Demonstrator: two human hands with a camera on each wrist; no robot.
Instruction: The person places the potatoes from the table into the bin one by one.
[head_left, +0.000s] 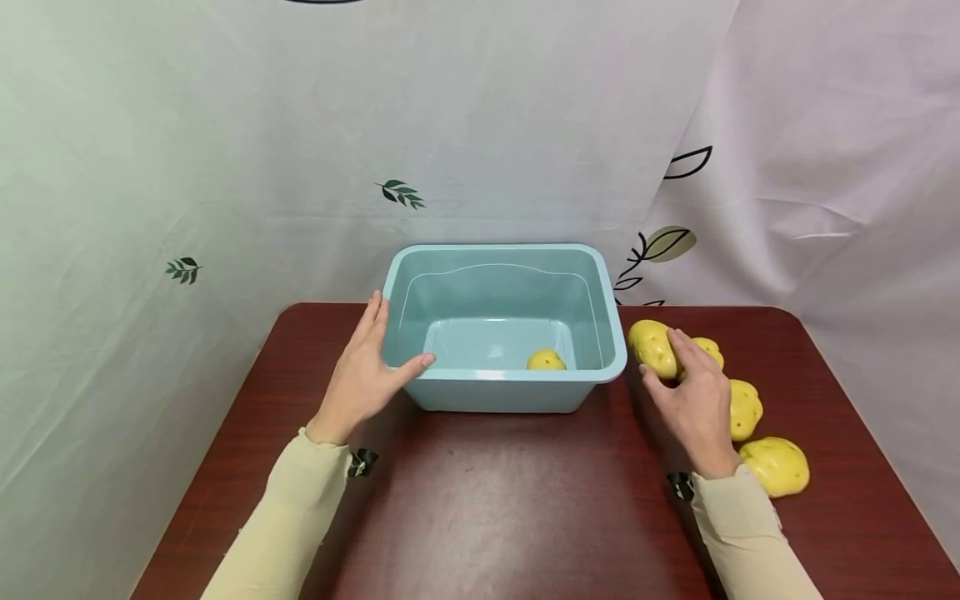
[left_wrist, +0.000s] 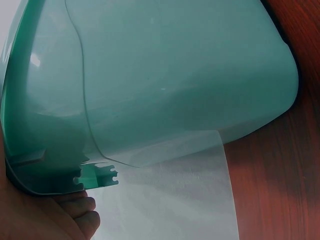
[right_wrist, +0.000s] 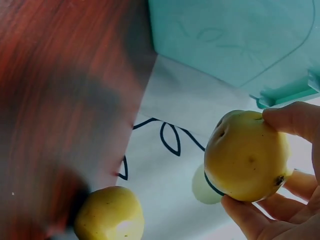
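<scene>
Left hand (head_left: 360,375): spread wide, touching the tub (head_left: 495,292) at its near left corner
Right hand (head_left: 696,400): fingers curled round a potato (head_left: 651,346), right of the tub
Held potato: we guess hard, light, slippery; grab its fat middle
Potato inside (head_left: 546,360): the near wall (head_left: 498,395) hides its bottom from us

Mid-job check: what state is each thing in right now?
Tub: upright, open-topped.
Potato in tub: inside, lower part hidden.
Held potato: outside the tub, gripped by the right hand.
Potato beyond right hand: partly hidden.
Potato beside right hand: on the table, partly hidden.
Nearest potato: on the table, not held.
Left hand: fingers extended, touching the tub's left side.
</scene>
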